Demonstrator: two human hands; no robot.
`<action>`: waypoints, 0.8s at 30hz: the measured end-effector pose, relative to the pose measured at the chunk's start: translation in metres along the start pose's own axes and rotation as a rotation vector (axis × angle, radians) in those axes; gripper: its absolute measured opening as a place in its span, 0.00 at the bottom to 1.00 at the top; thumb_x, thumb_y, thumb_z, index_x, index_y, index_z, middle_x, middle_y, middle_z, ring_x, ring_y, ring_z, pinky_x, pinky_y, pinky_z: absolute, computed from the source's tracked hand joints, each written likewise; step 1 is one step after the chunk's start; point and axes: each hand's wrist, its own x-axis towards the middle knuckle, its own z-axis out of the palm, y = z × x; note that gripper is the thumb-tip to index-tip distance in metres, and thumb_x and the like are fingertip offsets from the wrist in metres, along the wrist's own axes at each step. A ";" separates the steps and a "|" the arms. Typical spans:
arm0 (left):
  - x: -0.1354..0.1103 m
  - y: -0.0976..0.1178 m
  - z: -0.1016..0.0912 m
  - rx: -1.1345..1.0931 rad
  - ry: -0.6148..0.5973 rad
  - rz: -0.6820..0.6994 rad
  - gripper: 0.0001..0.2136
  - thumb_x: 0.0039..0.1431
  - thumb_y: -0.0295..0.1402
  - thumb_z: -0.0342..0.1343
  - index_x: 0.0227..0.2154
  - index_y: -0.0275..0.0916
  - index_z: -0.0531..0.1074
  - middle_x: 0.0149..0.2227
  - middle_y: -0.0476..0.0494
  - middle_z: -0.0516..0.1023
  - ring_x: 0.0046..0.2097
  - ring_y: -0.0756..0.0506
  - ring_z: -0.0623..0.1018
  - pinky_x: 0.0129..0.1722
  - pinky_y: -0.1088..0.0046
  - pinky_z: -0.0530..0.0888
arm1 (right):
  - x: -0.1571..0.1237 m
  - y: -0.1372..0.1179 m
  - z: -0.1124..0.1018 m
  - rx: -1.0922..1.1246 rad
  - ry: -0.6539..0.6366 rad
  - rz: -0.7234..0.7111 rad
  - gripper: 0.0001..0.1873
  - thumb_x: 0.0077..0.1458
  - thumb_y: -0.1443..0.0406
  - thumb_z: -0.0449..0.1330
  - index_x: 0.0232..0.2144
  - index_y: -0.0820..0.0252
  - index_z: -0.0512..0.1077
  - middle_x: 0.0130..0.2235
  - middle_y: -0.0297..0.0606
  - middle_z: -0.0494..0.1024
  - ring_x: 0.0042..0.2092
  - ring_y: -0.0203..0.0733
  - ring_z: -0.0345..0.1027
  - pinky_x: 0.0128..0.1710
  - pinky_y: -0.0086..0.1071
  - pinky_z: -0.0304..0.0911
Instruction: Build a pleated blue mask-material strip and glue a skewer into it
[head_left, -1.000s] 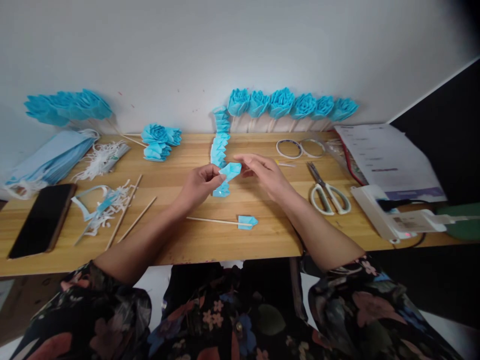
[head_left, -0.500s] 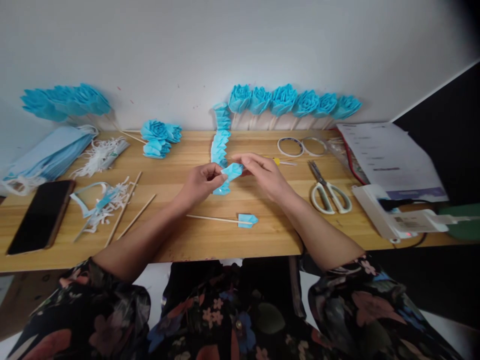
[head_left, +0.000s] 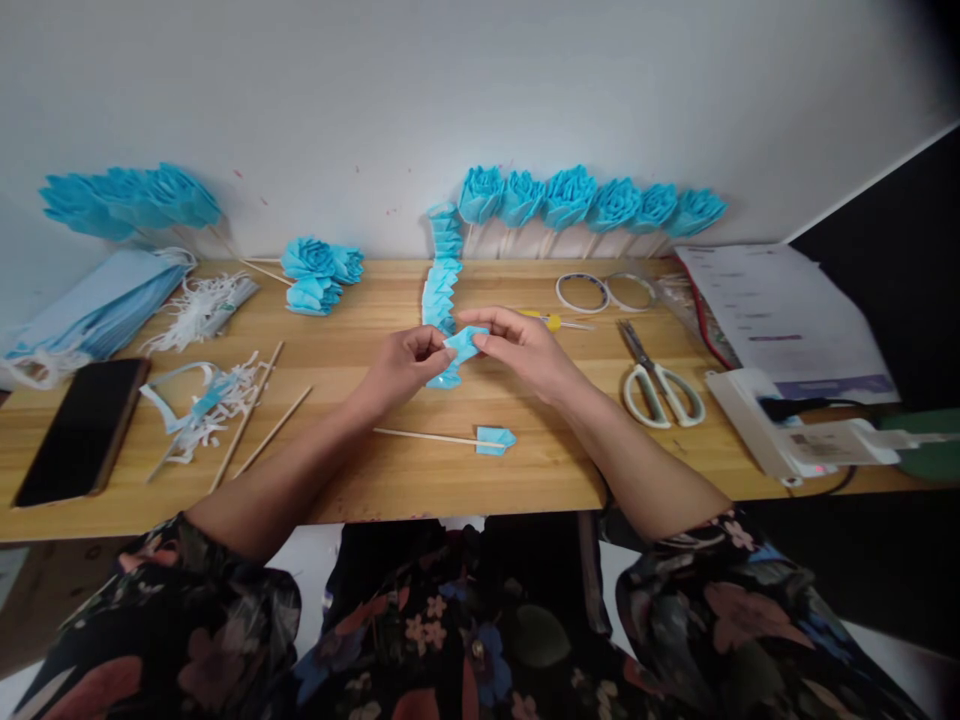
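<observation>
Between my hands is a small folded blue petal (head_left: pixel 463 344) that looks cut from mask fabric. My left hand (head_left: pixel 405 366) pinches its left end between thumb and fingers. At its right end, my right hand (head_left: pixel 525 350) pinches it with the thumb in front and the fingers behind. Behind and partly below the petal, a row of overlapping folded blue petals (head_left: pixel 441 290) runs from the table up to the wall; my hands hide part of it. Nearer me lies a thin wooden stick (head_left: pixel 424 436) with a blue folded piece (head_left: pixel 496 440) at its right end.
Blue fabric flowers on sticks (head_left: pixel 568 198) lean on the wall, with more flowers (head_left: pixel 311 270) on the table. Scissors (head_left: pixel 654 385), tape rolls (head_left: pixel 582 292), a screwdriver (head_left: pixel 555 322) and a power strip (head_left: pixel 757 425) lie right. Masks (head_left: pixel 112 300), white ear loops (head_left: pixel 199 310) and a phone (head_left: pixel 82 430) lie left.
My right thumb has come round to the front of the petal's right end and presses on it. The left hand keeps its pinch and has hardly moved.
</observation>
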 end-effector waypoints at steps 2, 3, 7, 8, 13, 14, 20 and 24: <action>0.000 -0.001 0.000 0.000 -0.004 0.002 0.13 0.52 0.43 0.62 0.26 0.39 0.70 0.23 0.52 0.69 0.26 0.52 0.65 0.28 0.74 0.61 | 0.001 0.000 0.000 -0.011 -0.012 -0.011 0.19 0.57 0.58 0.68 0.50 0.55 0.80 0.50 0.39 0.84 0.49 0.42 0.77 0.54 0.40 0.72; 0.000 -0.001 -0.001 0.001 -0.003 0.005 0.13 0.52 0.43 0.62 0.26 0.39 0.70 0.23 0.52 0.69 0.26 0.52 0.65 0.28 0.74 0.61 | 0.001 0.000 0.000 -0.018 -0.016 -0.013 0.18 0.56 0.59 0.68 0.49 0.54 0.80 0.50 0.39 0.85 0.49 0.42 0.78 0.54 0.40 0.72; 0.000 -0.002 -0.001 0.029 0.016 0.021 0.13 0.52 0.42 0.62 0.25 0.39 0.70 0.22 0.53 0.67 0.26 0.52 0.64 0.28 0.75 0.60 | 0.001 -0.001 -0.001 -0.047 -0.015 -0.009 0.19 0.55 0.60 0.68 0.49 0.54 0.81 0.51 0.38 0.85 0.49 0.43 0.78 0.53 0.40 0.73; 0.000 -0.002 -0.001 0.034 0.023 0.023 0.13 0.53 0.42 0.62 0.25 0.39 0.70 0.22 0.53 0.67 0.26 0.52 0.64 0.28 0.75 0.60 | 0.001 -0.001 -0.001 -0.050 -0.015 -0.010 0.19 0.55 0.60 0.68 0.49 0.54 0.81 0.51 0.38 0.85 0.49 0.43 0.78 0.53 0.40 0.73; 0.000 -0.001 -0.001 0.029 0.026 0.028 0.13 0.53 0.44 0.62 0.26 0.38 0.71 0.23 0.52 0.68 0.26 0.52 0.65 0.28 0.74 0.61 | 0.001 0.000 -0.001 -0.037 -0.009 -0.024 0.19 0.54 0.60 0.68 0.49 0.55 0.80 0.53 0.39 0.84 0.51 0.43 0.78 0.54 0.40 0.72; 0.000 -0.001 -0.001 0.029 0.023 0.031 0.13 0.53 0.44 0.62 0.26 0.38 0.71 0.23 0.52 0.68 0.26 0.52 0.65 0.28 0.74 0.61 | 0.001 0.000 -0.001 -0.032 -0.006 -0.025 0.19 0.54 0.60 0.68 0.49 0.55 0.81 0.53 0.39 0.84 0.51 0.43 0.77 0.54 0.40 0.72; 0.000 0.001 -0.001 0.027 0.014 0.033 0.13 0.53 0.43 0.62 0.25 0.39 0.69 0.23 0.52 0.68 0.26 0.52 0.65 0.28 0.74 0.61 | -0.002 -0.003 0.000 -0.053 0.027 -0.004 0.20 0.58 0.54 0.68 0.50 0.54 0.81 0.46 0.36 0.85 0.46 0.41 0.76 0.50 0.39 0.72; 0.000 -0.001 -0.002 0.032 0.032 0.027 0.13 0.54 0.43 0.62 0.25 0.39 0.69 0.22 0.52 0.68 0.26 0.52 0.66 0.28 0.74 0.61 | -0.003 -0.006 0.000 -0.032 0.068 0.013 0.20 0.62 0.51 0.64 0.51 0.52 0.82 0.48 0.37 0.84 0.46 0.41 0.75 0.48 0.38 0.72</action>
